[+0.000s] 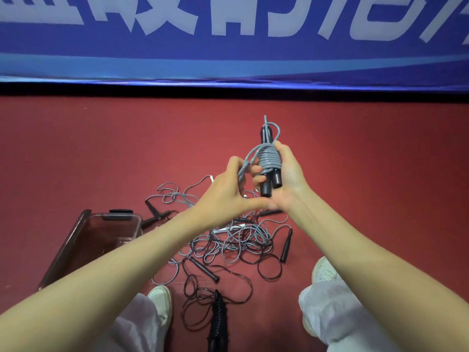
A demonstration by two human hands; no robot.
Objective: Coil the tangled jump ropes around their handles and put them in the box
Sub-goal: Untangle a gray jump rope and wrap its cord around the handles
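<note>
Progress: one grey plastic-coated jump rope [268, 160] was nearly coiled, and by the look of it nothing was boxed yet.
Held rope: it was raised in front of the person, above the red floor [368, 174]. Tight neat turns bound its pair of black cylindrical handles [270, 184] side by side, with a short loose tail and one small loop still free.
Right hand [289, 171]: fingers curled round the wound bundle.
Left hand [228, 184]: thumb and fingers pinched the free grey tail beside the coil.
Box: the clear plastic box with a dark rim [83, 215] stood on the floor to the left, with no rope visible in the part that showed.
Remaining: a tangled heap of grey and black ropes [238, 240] lay mid-floor just right of the box. A black rope [218, 313], partly wound on its handles, lay between the person's shoes.
</note>
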